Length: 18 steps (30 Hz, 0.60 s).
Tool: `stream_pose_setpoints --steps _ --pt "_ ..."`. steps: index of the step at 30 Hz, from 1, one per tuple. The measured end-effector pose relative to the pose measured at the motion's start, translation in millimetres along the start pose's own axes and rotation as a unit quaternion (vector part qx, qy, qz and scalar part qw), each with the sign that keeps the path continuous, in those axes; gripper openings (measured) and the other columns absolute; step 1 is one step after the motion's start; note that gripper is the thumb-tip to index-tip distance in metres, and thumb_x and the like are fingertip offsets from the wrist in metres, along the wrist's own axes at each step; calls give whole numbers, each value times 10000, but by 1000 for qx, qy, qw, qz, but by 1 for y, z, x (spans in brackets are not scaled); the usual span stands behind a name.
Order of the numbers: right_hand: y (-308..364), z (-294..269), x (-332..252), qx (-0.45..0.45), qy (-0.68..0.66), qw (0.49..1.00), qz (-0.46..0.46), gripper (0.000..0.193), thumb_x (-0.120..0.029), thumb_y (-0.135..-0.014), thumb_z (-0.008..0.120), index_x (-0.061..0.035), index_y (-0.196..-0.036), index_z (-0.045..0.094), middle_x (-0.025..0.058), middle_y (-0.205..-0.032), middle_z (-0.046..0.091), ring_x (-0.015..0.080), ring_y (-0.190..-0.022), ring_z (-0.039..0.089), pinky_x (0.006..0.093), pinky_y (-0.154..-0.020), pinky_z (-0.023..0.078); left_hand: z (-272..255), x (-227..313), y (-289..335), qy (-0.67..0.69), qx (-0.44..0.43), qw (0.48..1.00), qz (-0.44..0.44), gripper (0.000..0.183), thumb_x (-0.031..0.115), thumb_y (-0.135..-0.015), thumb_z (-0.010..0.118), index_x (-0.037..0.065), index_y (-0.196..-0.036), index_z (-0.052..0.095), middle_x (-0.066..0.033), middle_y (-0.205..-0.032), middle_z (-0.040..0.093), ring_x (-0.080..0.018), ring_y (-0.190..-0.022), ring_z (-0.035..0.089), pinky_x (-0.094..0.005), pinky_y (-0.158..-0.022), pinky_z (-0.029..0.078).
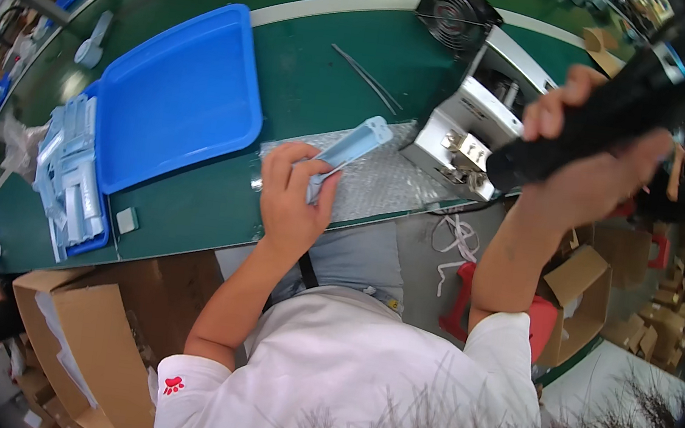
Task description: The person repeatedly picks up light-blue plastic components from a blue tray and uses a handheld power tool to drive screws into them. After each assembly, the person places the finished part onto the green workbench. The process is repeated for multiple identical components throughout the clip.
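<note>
My left hand [292,204] is closed around the near end of a long, hollow light-blue plastic shell [360,143], held tilted over a sheet of bubble wrap [393,182] at the table's front edge. My right hand [590,180] is raised on the right, fingers wrapped round a thick black handheld tool [608,101]. Its narrower end points down and left, close to a silvery metal machine [470,118]; whether they touch I cannot tell. Motion blurs this hand and tool.
A large blue tray [181,100] lies on the green table [307,51], beside a pile of light-blue plastic parts [70,172]. Tweezers [368,78] rest behind the bubble wrap. A black fan [452,18] stands behind the machine. Cardboard boxes [99,347] sit below; other people work at the sides.
</note>
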State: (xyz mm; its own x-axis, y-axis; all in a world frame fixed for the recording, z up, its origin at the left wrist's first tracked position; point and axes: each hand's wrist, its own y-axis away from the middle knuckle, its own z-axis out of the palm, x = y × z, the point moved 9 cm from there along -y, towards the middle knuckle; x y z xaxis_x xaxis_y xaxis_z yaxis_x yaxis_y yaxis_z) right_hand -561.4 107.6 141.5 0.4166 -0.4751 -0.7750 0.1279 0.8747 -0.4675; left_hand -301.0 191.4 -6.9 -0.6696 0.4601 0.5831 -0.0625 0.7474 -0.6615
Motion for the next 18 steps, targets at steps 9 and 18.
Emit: stream_pose_setpoints --steps 9,18 --pt "-5 42 -32 -143 -124 977 -95 721 -633 -961 486 0 -1308 482 179 -1068 470 217 -754 534 342 -621 460 0 -9 6 69 28 997 26 224 26 -840 743 45 -959 553 -145 -1036 673 -369 -977 625 -453 -863 501" --pt "-8 54 4 -98 -80 987 -99 775 -697 -963 349 4 -1231 540 204 -1057 517 232 -728 555 354 -593 462 0 -16 8 130 19 991 -10 238 -59 -884 543 -3 -1111 592 -171 -1037 700 -373 -987 636 -449 -840 523"
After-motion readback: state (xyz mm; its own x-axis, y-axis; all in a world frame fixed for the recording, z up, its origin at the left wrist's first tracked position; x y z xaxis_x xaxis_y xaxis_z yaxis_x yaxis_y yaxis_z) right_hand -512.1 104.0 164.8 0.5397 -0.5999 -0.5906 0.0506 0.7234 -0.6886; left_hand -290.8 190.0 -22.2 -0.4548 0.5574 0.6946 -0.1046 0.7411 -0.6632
